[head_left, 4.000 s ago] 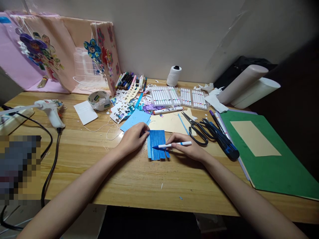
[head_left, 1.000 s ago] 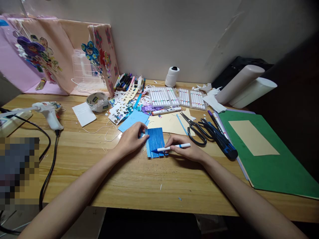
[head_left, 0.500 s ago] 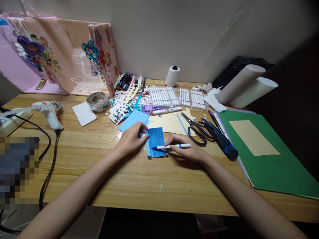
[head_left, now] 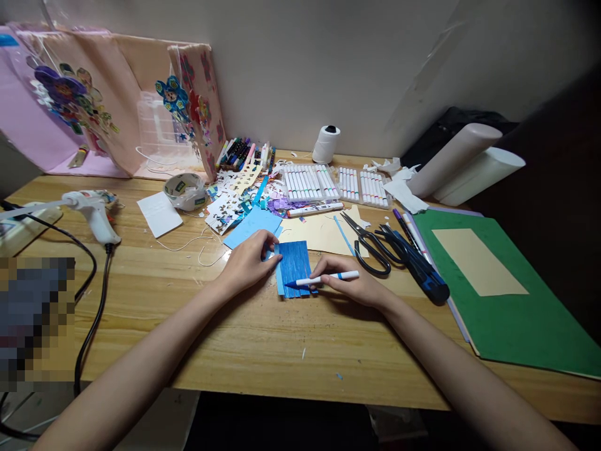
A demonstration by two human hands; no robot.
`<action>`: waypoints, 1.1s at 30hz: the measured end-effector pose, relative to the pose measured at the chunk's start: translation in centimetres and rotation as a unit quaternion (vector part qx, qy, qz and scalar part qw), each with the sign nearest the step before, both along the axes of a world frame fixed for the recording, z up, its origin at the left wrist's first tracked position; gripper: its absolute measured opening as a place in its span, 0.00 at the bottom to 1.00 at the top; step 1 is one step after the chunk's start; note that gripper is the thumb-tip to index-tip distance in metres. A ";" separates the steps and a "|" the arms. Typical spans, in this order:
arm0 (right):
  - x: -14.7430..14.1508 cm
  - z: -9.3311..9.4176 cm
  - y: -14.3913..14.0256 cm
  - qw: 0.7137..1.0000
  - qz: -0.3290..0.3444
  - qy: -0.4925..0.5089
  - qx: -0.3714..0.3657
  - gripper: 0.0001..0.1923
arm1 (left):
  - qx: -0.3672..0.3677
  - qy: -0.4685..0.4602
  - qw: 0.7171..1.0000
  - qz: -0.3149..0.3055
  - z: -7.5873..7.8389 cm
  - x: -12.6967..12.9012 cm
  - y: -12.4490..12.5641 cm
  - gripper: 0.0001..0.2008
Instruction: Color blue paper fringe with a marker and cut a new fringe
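Observation:
A small blue paper piece (head_left: 295, 263) lies on the wooden table, mostly coloured darker blue, with a lighter strip along its left side and slits at its lower edge. My left hand (head_left: 251, 258) pinches its upper left edge between thumb and bent fingers. In my right hand (head_left: 345, 282) is a white marker (head_left: 323, 278) with a blue tip, which rests on the lower left of the coloured area. Behind the piece lie a light blue paper sheet (head_left: 253, 225) and a cream sheet (head_left: 323, 235).
Black scissors (head_left: 370, 244) and a dark blue cutter (head_left: 422, 275) lie right of my hand, near a green board (head_left: 498, 269). Marker boxes (head_left: 310, 181), paper scraps and a thread spool (head_left: 325, 144) stand behind. At left are a glue gun (head_left: 94, 216) and a tape roll (head_left: 184, 190).
The marker tip has shifted slightly down on the blue paper piece. My left hand keeps its hold, and the other things stay in place.

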State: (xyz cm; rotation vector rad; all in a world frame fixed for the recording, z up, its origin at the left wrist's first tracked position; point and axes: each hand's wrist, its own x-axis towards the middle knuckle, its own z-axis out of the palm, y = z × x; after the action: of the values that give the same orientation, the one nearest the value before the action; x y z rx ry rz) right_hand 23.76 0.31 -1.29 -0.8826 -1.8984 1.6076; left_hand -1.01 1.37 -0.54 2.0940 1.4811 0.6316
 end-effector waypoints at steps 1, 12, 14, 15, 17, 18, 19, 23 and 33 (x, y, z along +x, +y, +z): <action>0.0 0.0 0.0 1.000 0.007 0.001 -0.006 0.10 | -0.002 0.000 1.000 0.001 0.0 0.0 0.0 0.10; -0.1 0.0 0.1 0.999 0.032 0.008 -0.015 0.08 | 0.002 -0.007 1.000 -0.006 -0.2 -0.1 0.1 0.10; -0.1 0.1 0.2 0.999 0.030 0.007 -0.007 0.08 | 0.003 -0.009 1.000 -0.008 -0.2 -0.1 0.1 0.10; -0.1 0.1 0.2 1.000 0.030 0.008 -0.005 0.09 | 0.004 -0.009 1.000 -0.008 -0.3 -0.1 0.1 0.10; -0.1 0.1 0.2 0.999 0.033 0.009 -0.007 0.09 | 0.004 -0.009 1.000 -0.006 -0.3 -0.1 0.1 0.10; -0.1 0.0 0.1 0.999 0.033 0.013 -0.012 0.08 | 0.004 -0.010 1.000 -0.005 -0.3 -0.1 0.1 0.10; -0.2 0.0 0.1 0.999 0.033 0.018 -0.019 0.08 | 0.004 -0.011 1.000 -0.006 -0.3 -0.1 0.1 0.10; -0.2 0.0 0.0 0.998 0.034 0.019 -0.045 0.08 | 0.005 -0.014 1.000 -0.006 -0.3 -0.1 0.1 0.10; -0.2 0.2 -0.1 0.997 0.038 0.021 -0.065 0.08 | 0.003 -0.012 1.000 -0.004 -0.3 -0.1 0.1 0.10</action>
State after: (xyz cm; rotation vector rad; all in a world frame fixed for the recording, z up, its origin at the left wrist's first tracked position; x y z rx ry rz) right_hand 23.58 0.20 -1.09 -0.8296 -1.8358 1.7972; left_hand -1.12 1.47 -0.86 2.0881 1.4592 0.6571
